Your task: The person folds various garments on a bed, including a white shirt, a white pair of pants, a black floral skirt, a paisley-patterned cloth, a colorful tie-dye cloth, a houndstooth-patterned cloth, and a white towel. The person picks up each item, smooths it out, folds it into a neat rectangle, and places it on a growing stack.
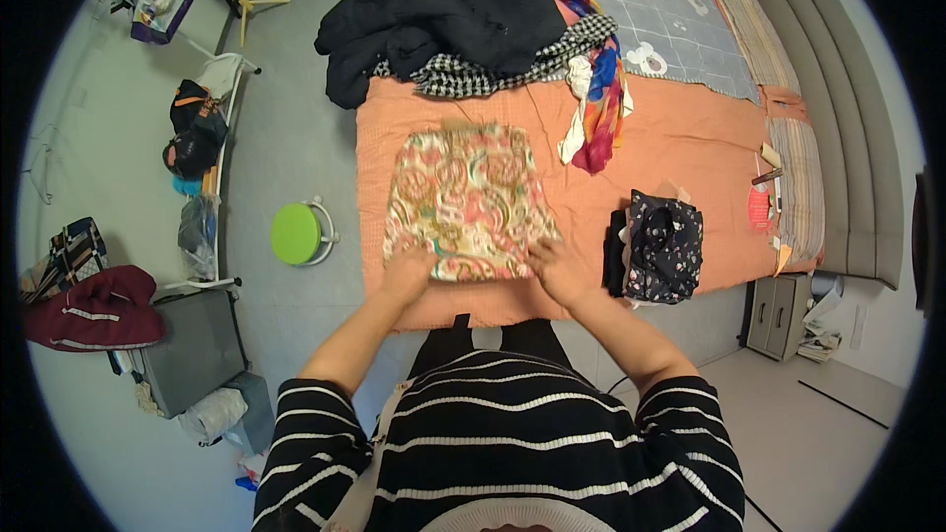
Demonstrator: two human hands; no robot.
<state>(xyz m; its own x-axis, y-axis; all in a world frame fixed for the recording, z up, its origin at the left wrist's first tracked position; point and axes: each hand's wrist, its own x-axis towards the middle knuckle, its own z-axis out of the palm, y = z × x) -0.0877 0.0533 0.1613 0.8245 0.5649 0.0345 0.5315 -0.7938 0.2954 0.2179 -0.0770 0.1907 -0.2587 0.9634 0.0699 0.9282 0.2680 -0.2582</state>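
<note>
A pink, green and cream paisley-patterned garment [467,199] lies spread flat on the orange bed cover [680,128]. My left hand [408,269] rests on its near left corner, fingers pressed on the cloth. My right hand [558,270] sits on its near right corner in the same way. Whether either hand pinches the fabric or only presses it, I cannot tell. To the right of my right hand stands a small stack of folded dark clothes [658,244], topped by a black floral piece.
A heap of black and checked clothes [448,25] and a bright multicoloured scarf [601,103] lie farther back on the bed. A green round stool [297,233] stands on the grey floor at left, beside a rack with bags [197,133]. A grey suitcase [192,350] is lower left.
</note>
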